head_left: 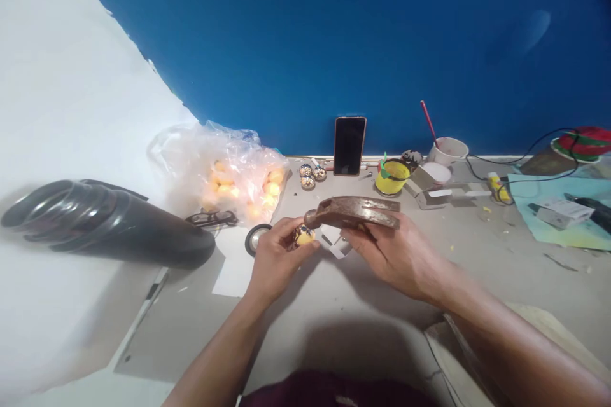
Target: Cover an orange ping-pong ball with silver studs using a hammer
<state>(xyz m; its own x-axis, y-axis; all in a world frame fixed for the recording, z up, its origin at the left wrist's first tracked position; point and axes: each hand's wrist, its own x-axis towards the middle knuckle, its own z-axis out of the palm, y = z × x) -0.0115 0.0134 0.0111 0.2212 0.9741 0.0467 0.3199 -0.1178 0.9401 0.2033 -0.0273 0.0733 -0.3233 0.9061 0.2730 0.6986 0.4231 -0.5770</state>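
My left hand (281, 253) is closed around a small yellow ball (304, 236) with dark and shiny spots on its surface. Fingers and thumb grip it from the left and below. In my right hand (389, 254) is a rusty claw hammer (356, 211), held close to its head; the handle is hidden by the hand. The round striking face is at the top of the ball, and I cannot tell whether they touch. A folded white paper piece (335, 243) lies on the table between both hands.
Behind are spotted shiny balls (308, 182), a propped phone (350, 146), a yellow tub (392, 178) and a white cup (447, 150). Left stand a clear bag of yellow balls (224, 178), a round disc (258, 239) and a dark plastic roll (109, 222). Right lies a green sheet (529, 194).
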